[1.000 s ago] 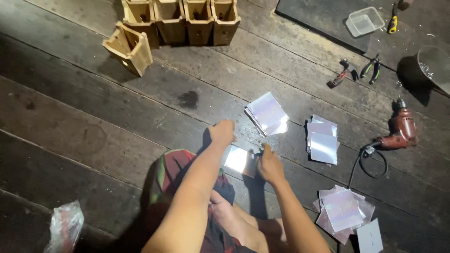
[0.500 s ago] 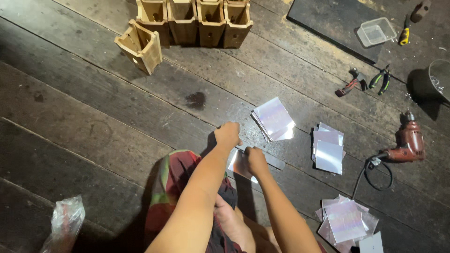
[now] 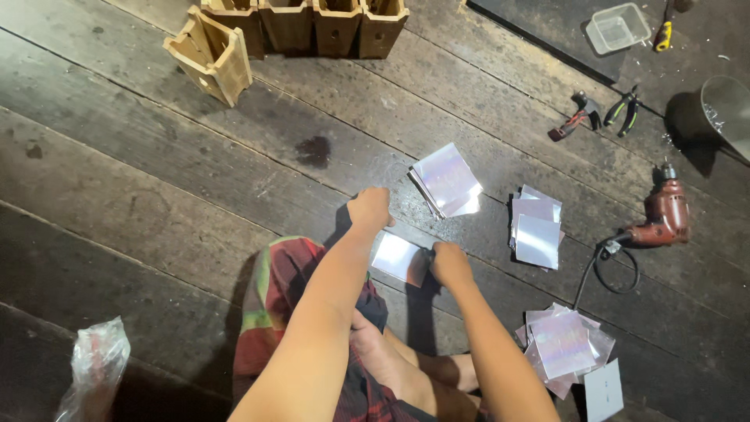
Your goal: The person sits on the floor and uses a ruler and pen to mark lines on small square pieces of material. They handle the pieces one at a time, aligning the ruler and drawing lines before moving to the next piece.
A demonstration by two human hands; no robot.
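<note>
Meanwhile, left hand [image 3: 369, 209] and right hand [image 3: 450, 263] pinching one shiny square plastic sheet [image 3: 396, 256] mid-frame; three sheet piles [image 3: 446, 180] lying right.

Glossy reflective sheet [image 3: 396, 255], rough matt wood floor [image 3: 156, 195], bare-wood boxes [image 3: 312, 27], clear plastic tub [image 3: 617, 26]

Three stacks of shiny sheets [image 3: 446, 180], five wooden boxes [image 3: 209, 55], one drill [image 3: 662, 215].
</note>
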